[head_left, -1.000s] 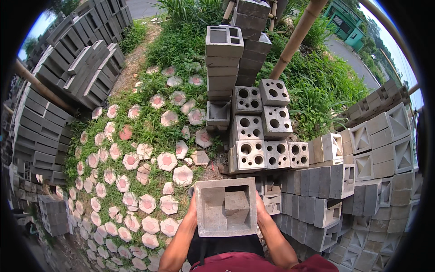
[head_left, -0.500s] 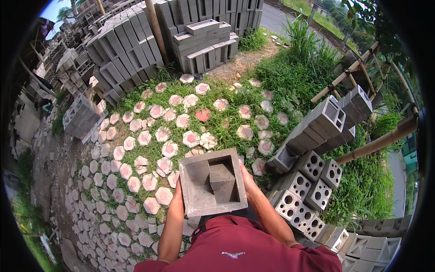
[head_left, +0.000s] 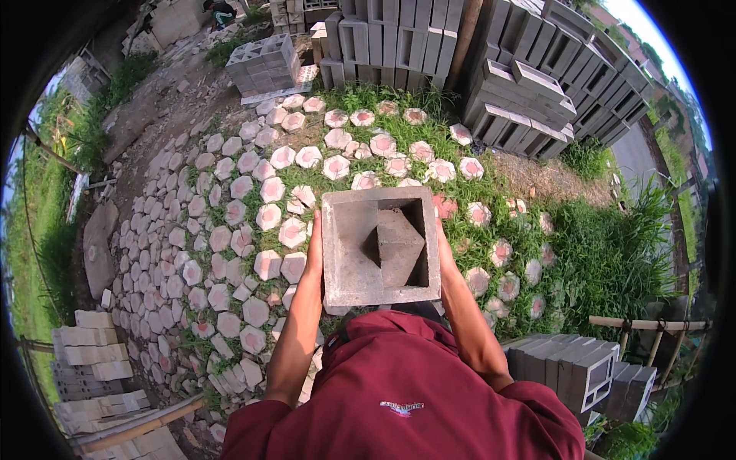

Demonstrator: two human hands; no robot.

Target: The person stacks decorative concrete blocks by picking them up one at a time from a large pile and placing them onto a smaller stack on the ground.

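I see the square grey concrete block (head_left: pixel 382 245) between the left hand (head_left: pixel 315 247) and right hand (head_left: pixel 444 245), above hexagonal pale stone pavers (head_left: pixel 254 312); rectangular grey concrete blocks (head_left: pixel 399 44) stand stacked beyond, pale rectangular concrete blocks (head_left: pixel 96 354) off to the person's left.

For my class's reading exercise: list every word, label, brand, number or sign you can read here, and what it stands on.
Maroon shirt: small pale print, too small and blurred to read.
Concrete block between the left hand and right hand: no text visible.
Hexagonal paving stones: no text visible.
Nothing else legible.
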